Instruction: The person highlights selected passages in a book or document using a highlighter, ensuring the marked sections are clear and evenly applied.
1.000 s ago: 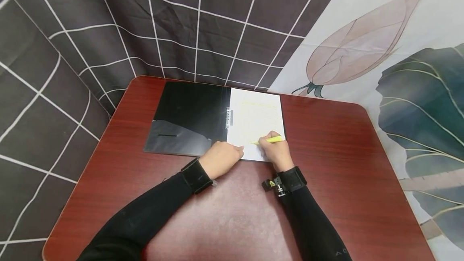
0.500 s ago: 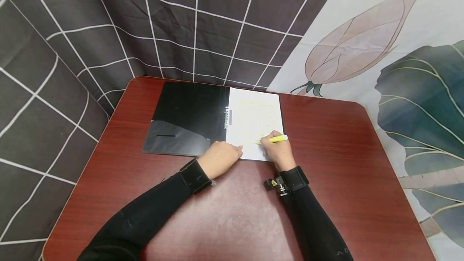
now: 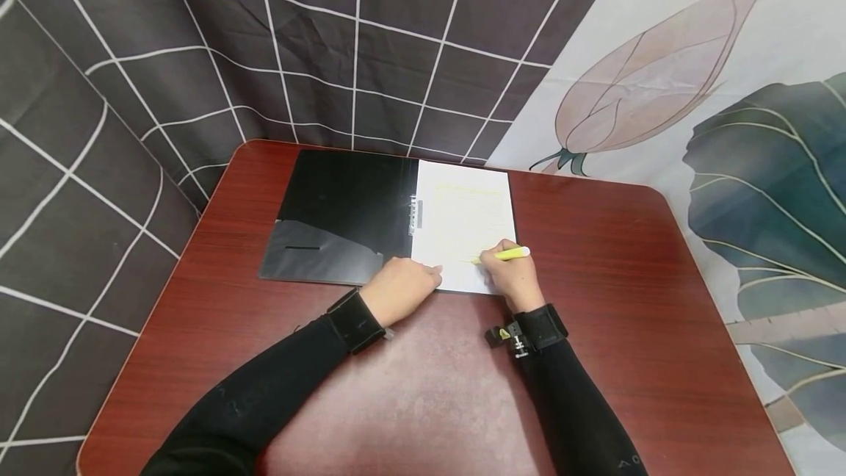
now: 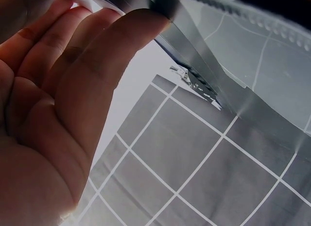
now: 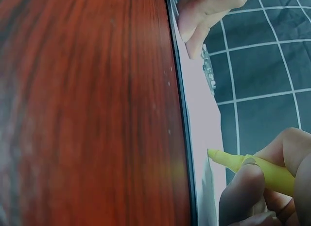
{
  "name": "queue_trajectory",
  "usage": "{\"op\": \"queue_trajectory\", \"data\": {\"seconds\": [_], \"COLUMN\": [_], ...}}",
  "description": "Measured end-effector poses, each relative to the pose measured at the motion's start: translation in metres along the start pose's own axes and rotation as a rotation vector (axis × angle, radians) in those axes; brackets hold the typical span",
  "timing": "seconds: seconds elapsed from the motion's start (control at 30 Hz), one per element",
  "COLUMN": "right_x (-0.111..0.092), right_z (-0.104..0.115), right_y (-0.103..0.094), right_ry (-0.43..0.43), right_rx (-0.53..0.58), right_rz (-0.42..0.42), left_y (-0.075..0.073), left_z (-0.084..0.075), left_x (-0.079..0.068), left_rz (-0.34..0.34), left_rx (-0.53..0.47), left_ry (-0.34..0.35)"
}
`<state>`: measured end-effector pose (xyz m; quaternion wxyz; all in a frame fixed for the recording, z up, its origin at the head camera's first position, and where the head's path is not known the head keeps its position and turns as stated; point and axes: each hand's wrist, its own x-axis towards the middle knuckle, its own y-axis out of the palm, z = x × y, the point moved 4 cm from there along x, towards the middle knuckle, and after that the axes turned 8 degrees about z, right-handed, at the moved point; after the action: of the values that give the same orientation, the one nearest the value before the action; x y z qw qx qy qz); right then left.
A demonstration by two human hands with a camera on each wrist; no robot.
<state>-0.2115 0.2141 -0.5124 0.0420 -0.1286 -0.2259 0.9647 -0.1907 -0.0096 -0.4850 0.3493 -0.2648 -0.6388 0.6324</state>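
Observation:
A black binder [image 3: 350, 189] lies spread out on the table, with white paper [image 3: 463, 219] on its right side. Faint yellow lines mark the sheet near its top and close to the pen tip. My right hand [image 3: 514, 276] pinches a yellow highlighter [image 3: 512, 253] between thumb and fingers, its tip at the lower part of the paper. In the right wrist view the highlighter [image 5: 274, 176] points toward the page. My left hand [image 3: 402, 286] rests at the lower left corner of the sheet, fingers extended, as the left wrist view also shows the left hand [image 4: 73, 75].
The metal ring clasp [image 3: 415, 216] sits along the binder's spine, and a clear-edged pocket [image 3: 317, 252] covers the lower left cover. The reddish wooden table [image 3: 595, 263] has rounded back corners. A dark grid-patterned cloth [image 3: 317, 42] hangs behind it.
The right hand has slid a little to the right with the highlighter, its tip moving along the lower part of the page. The left hand stays in place.

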Motion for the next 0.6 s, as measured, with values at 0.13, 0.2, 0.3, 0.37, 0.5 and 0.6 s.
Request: {"op": "queue_trajectory", "data": {"seconds": [0.13, 0.2, 0.3, 0.37, 0.5, 0.6], "right_x": [0.0, 0.0, 0.0, 0.0, -0.002, -0.002], "right_z": [-0.002, -0.003, -0.003, -0.004, -0.005, -0.006], "right_y": [-0.003, -0.004, -0.007, -0.009, -0.013, -0.012], "right_ry": [0.014, 0.014, 0.013, 0.016, 0.027, 0.025], "right_rx": [0.019, 0.026, 0.026, 0.031, 0.037, 0.045], "right_rz": [0.003, -0.001, -0.005, -0.007, -0.022, -0.017], "left_y": [0.0, 0.0, -0.002, -0.002, -0.003, 0.003], "left_z": [0.0, 0.001, 0.001, 0.002, 0.002, 0.005], "left_x": [0.0, -0.001, -0.001, -0.002, -0.001, -0.003], "left_rz": [0.003, 0.004, 0.009, 0.012, 0.016, 0.0], "left_rx": [-0.003, -0.003, -0.01, -0.013, -0.023, -0.028], "left_ry": [0.001, 0.002, 0.001, 0.001, 0.002, 0.007]}}
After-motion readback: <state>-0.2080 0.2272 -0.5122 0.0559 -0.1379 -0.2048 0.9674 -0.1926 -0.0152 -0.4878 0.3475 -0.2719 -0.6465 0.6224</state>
